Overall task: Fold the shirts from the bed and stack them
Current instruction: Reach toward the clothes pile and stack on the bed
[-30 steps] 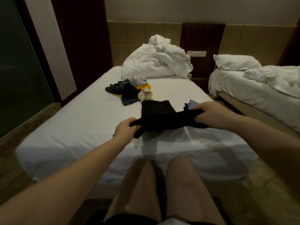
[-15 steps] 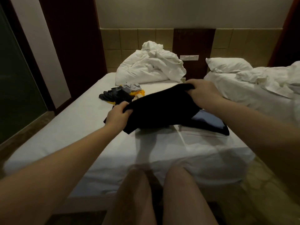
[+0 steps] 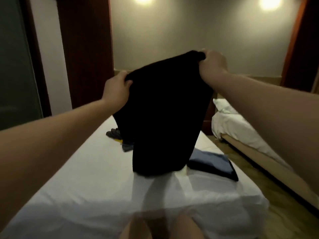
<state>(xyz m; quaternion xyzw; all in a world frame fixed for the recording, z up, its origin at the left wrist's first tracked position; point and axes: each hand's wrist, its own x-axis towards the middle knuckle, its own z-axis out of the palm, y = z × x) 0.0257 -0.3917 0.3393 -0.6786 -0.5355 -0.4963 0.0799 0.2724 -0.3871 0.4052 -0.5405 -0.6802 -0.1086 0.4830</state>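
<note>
I've got the black shirt (image 3: 164, 114) up over the bed (image 3: 82, 178), left hand (image 3: 117, 90) and right hand (image 3: 213, 63) each gripping a top corner, fingers curled tight. Its hem brushes the sheet beside the folded stack (image 3: 214, 163).

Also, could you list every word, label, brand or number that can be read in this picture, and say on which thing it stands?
None can be read.
The black shirt, gripped at its top by the left hand and the right hand, shows no print or tag.
The folded clothes and the loose pile on the bed show no writing; the picture is dim and blurred.
</note>
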